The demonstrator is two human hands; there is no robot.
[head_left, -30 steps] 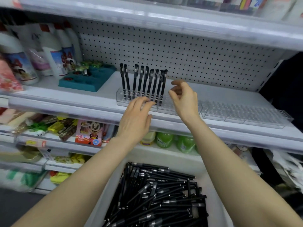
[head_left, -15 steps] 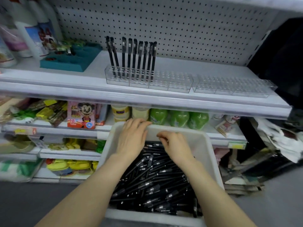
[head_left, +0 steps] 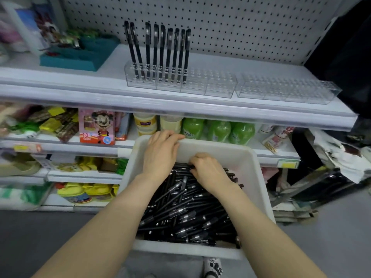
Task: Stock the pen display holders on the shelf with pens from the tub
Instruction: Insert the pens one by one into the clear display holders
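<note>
Head view (only one). L hand [head_left: 160, 155]: fingers near straight, lying flat across the far rim of the white tub [head_left: 259, 177], holding nothing. R hand [head_left: 209, 172]: knuckles up, fingers curled down onto the loose pens [head_left: 180, 213] at the tub's far end. Tips are tucked under, so can't tell if a pen is actually clamped or only touched.

Progress: early, I'd say.
- Nine standing pens [head_left: 160, 51] are upright in the L part of the left holder [head_left: 210, 85] on the shelf [head_left: 180, 106], w/ a gap after the 2nd.
- The rest of that holder's holes look bare.
- The right holder [head_left: 285, 89], just beside it, has no pens at all.
- The tub is heaped w/ black pens, so plenty of stock to go.

Step in hand is prob. picking the next pen(s) out of the heap. Nothing is on its way up to the shelf.

Hard to make out:
- Both holders are clear plastic, so hole count & rows don't read. Can't tell if the nine sit in one row or two.
- R fingertips are hidden by the back of the hand.
- Forearms cover part of the heap, and the tub floor isn't visible.
- Goods at far L of the shelves are blurred.
- The dark mass [head_left: 345, 53] at upper R can't be identified.
</note>
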